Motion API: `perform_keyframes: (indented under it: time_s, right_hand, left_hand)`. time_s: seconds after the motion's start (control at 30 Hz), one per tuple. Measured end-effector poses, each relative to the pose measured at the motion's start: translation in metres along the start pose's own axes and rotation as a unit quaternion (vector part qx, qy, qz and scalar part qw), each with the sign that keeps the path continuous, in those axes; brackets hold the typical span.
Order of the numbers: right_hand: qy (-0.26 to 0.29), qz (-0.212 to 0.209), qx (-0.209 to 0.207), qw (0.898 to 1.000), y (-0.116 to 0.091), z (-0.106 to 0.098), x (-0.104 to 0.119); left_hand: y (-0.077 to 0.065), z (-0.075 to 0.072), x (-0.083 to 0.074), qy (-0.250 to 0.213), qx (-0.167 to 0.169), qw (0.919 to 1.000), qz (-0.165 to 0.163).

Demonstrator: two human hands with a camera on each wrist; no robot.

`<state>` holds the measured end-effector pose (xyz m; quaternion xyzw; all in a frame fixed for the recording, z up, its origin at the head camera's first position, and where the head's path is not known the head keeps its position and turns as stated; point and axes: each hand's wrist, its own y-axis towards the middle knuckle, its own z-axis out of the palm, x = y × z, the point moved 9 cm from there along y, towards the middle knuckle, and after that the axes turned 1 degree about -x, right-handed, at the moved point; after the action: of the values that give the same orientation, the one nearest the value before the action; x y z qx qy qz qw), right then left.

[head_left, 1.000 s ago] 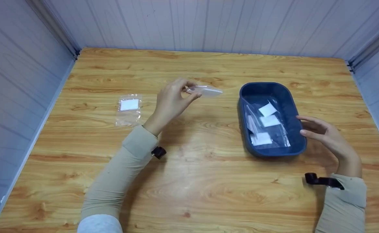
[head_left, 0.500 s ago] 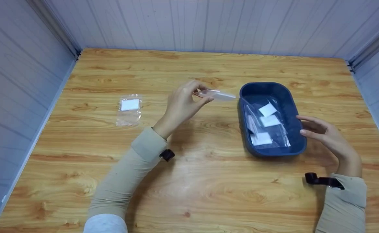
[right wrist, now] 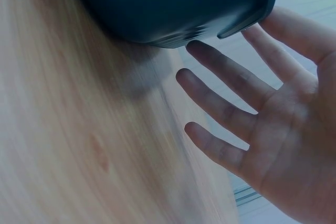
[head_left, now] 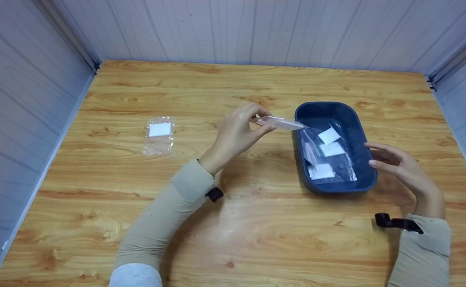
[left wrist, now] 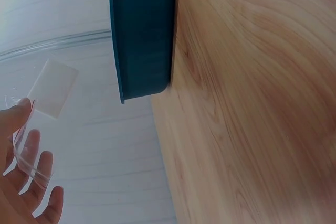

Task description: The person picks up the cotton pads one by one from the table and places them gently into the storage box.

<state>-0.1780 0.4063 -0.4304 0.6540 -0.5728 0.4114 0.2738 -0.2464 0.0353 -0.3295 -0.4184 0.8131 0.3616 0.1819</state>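
Observation:
My left hand (head_left: 237, 131) pinches a small clear zip bag (head_left: 281, 123) by its end, between thumb and fingers. Its free end reaches over the left rim of the dark blue plastic bin (head_left: 359, 123). In the left wrist view, a white rectangle (left wrist: 55, 87) shows inside the held bag, beside the bin's wall. My right hand (head_left: 410, 171) touches the bin's right rim with thumb and index fingertips. The right wrist view shows its other fingers (right wrist: 226, 111) spread and nearly straight. Several clear bags with white pieces (head_left: 331, 149) lie in the bin.
Another clear zip bag (head_left: 158, 135) with a white piece lies flat on the wooden table (head_left: 233, 231), at the left. Pale panel walls (head_left: 253, 32) enclose the table at the back and both sides.
My left hand has moved right and slightly toward me with the zip bag, from left of the bin to its left rim. The right hand and the bin have stayed put.

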Motion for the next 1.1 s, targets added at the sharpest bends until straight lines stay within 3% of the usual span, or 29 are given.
perform_keyframes:
  time_s: [0.53, 1.1]
  right_hand:
    - [0.008, -0.013, 0.001, 1.000, 0.000, 0.001, 0.002]
    - [0.014, -0.018, -0.002, 1.000, 0.001, 0.000, 0.002]
  left_hand:
    - [0.008, 0.015, -0.023, -0.022, 0.007, 0.9995, 0.019]
    - [0.010, 0.043, -0.049, -0.032, 0.022, 0.9977, 0.056]
